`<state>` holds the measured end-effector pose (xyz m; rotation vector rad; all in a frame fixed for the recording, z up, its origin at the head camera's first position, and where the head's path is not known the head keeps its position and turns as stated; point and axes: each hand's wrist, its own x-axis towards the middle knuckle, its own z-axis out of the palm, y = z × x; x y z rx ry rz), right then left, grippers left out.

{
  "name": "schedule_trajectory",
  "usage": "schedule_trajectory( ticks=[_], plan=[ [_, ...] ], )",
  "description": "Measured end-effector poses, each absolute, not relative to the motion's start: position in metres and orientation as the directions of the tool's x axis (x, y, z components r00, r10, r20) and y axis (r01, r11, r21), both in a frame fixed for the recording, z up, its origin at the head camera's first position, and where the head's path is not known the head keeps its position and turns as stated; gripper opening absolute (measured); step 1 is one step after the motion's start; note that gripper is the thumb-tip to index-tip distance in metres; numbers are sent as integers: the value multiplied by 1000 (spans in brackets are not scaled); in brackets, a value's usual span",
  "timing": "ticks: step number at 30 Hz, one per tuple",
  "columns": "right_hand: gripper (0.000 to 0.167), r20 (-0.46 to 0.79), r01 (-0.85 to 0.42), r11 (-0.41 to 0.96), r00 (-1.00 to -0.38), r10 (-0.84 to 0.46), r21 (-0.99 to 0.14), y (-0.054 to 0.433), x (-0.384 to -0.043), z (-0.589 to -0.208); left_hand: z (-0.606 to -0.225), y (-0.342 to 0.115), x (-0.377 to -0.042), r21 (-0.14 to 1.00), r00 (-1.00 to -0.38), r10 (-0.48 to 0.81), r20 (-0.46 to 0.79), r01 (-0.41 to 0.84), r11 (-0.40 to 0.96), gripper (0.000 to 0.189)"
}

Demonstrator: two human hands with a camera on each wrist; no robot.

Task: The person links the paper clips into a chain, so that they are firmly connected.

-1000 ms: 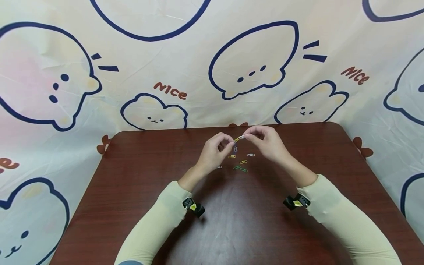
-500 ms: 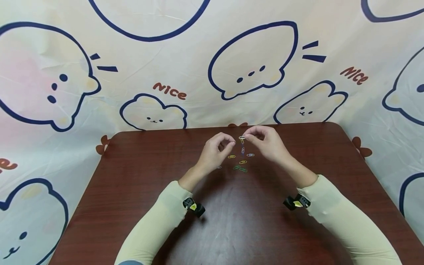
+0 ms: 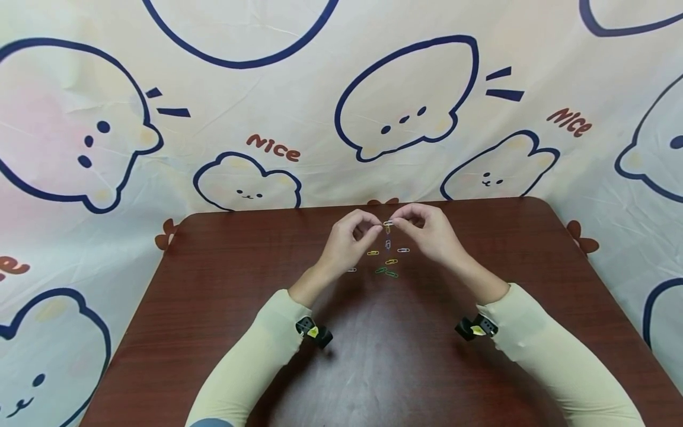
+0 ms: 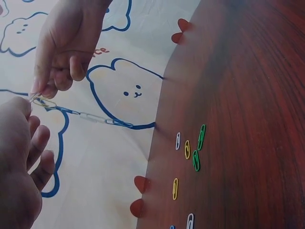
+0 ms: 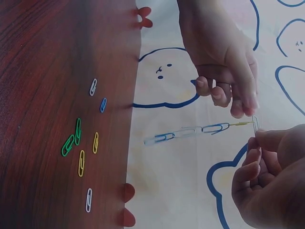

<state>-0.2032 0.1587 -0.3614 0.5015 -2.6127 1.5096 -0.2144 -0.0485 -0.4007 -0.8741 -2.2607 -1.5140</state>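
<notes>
Cloth (image 3: 320, 95) with outlined cartoon animals stands behind a brown counter (image 3: 363, 356). At the left, a pale sleeve (image 3: 240, 362) with a black device (image 3: 306, 326) at its cuff leads to the left hand (image 3: 341, 246), raised over the counter; its thumb and forefinger come together right at the near end of a white paper clip, though I cannot tell whether they grip it. Below, lying loose toward the left, are a white clip (image 5: 93, 87) and a blue clip (image 5: 103, 105) just beside it, then a yellow clip (image 5: 96, 143). In the middle, between the two hands, the white paper clip (image 5: 256, 125) is at the top of a hanging chain: linked on below it come a yellow link (image 5: 240, 124), a blue link, a white link and another blue link, with a pale piece at the very end. Under the chain, two green clips (image 5: 68, 145) lie close together on the counter, near a second yellow clip (image 5: 82, 163); a second white clip (image 5: 89, 200) rests farther right. Next comes the right hand (image 3: 429, 231), its thumb and forefinger pinching the white paper clip. Another pale sleeve (image 3: 560, 356) reaches in from the right.
</notes>
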Motion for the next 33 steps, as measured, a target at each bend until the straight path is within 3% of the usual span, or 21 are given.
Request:
schedule_trajectory(
  ticks=[33],
  plan=[
    [16, 229, -327, 405, -935, -271, -854, 151, -203, -365, -401, -51, -216, 760, -784, 305, 541, 611, 221, 5]
  ],
)
